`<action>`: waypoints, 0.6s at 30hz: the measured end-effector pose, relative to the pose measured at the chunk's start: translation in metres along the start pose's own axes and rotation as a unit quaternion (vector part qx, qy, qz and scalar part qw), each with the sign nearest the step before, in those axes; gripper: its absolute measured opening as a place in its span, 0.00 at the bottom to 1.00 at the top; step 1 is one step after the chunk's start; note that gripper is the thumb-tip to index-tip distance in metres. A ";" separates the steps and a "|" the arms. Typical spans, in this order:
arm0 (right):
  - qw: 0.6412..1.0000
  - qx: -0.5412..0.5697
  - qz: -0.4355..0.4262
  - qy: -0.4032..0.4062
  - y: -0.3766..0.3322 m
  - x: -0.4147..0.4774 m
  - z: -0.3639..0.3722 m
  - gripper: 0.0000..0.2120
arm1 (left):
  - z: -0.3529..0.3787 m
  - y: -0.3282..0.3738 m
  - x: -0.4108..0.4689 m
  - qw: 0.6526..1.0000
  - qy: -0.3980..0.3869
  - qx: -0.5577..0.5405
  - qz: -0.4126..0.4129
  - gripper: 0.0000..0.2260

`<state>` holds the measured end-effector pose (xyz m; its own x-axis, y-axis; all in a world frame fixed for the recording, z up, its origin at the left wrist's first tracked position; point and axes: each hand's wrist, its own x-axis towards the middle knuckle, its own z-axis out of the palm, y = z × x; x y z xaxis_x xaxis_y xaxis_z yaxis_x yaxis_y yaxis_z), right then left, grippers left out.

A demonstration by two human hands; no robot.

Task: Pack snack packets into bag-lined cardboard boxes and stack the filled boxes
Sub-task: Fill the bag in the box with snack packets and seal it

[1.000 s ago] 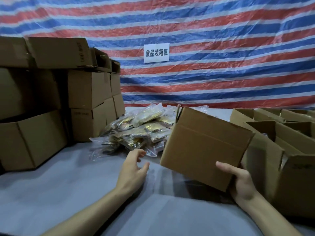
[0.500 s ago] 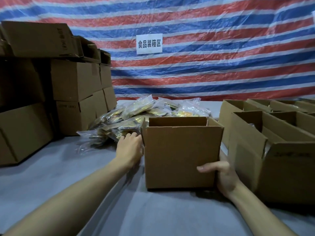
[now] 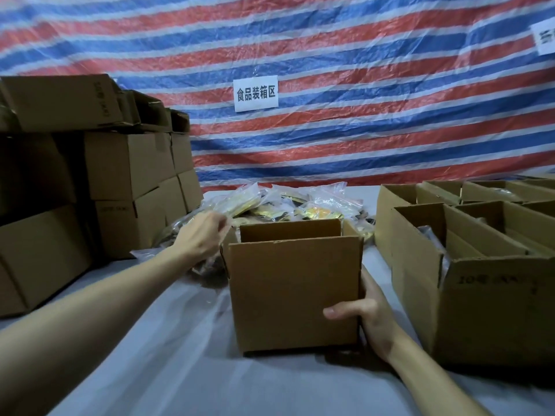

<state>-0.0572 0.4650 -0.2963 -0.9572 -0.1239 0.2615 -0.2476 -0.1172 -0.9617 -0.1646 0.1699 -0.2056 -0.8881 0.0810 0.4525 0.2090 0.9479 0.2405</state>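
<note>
An open cardboard box (image 3: 288,283) stands upright on the grey table in front of me. My right hand (image 3: 365,313) grips its right side, thumb across the front face. A heap of clear snack packets (image 3: 300,207) with gold contents lies just behind the box. My left hand (image 3: 204,235) reaches over the left end of that heap, fingers curled at a packet; I cannot see whether it holds one. The inside of the box is hidden from me.
A stack of closed cardboard boxes (image 3: 126,166) rises at the left. Several open boxes (image 3: 468,244) stand close on the right. A striped tarpaulin with a white sign (image 3: 255,93) hangs behind. Grey table surface (image 3: 168,355) lies bare in front.
The box went from tilted in my right hand to standing upright on the table. My left hand moved forward from the table to the packet heap.
</note>
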 end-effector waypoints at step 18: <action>0.999 -0.012 0.019 0.027 0.002 0.001 0.002 0.48 | -0.070 0.048 0.011 0.988 0.093 -0.081 0.090 0.17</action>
<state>-0.0588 0.4626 -0.2978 -0.9725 -0.0754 0.2203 -0.2133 -0.0905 -0.9728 -0.1362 0.1945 -0.1293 -0.7433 0.1716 0.6465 0.4332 0.8600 0.2698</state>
